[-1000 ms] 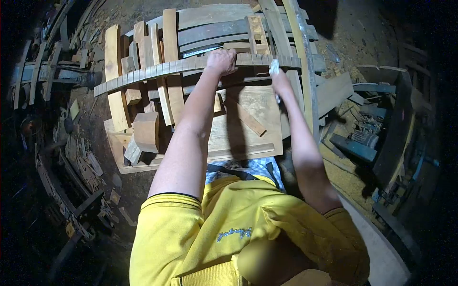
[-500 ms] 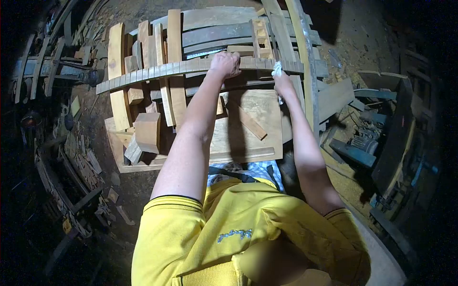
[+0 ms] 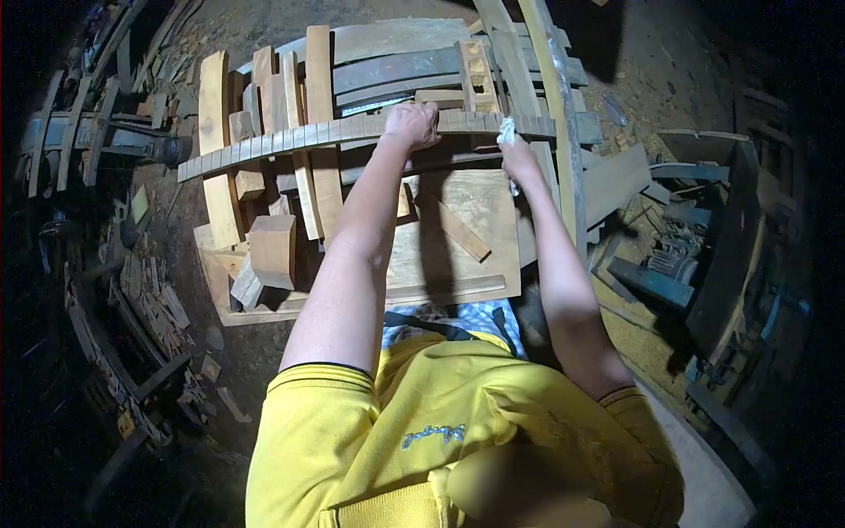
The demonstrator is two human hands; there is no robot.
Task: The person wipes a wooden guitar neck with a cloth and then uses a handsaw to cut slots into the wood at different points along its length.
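Head view: left hand (image 3: 411,123) curled over curved wooden strip (image 3: 308,137), likely steadying it across boards (image 3: 217,106) left of those fingers; right hand (image 3: 521,160) grips white cloth (image 3: 507,131) against it, perhaps protecting skin.

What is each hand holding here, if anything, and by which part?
The left hand grips the long curved wooden strip right of its middle. The right hand holds what looks like a white cloth around its middle, ends poking out.
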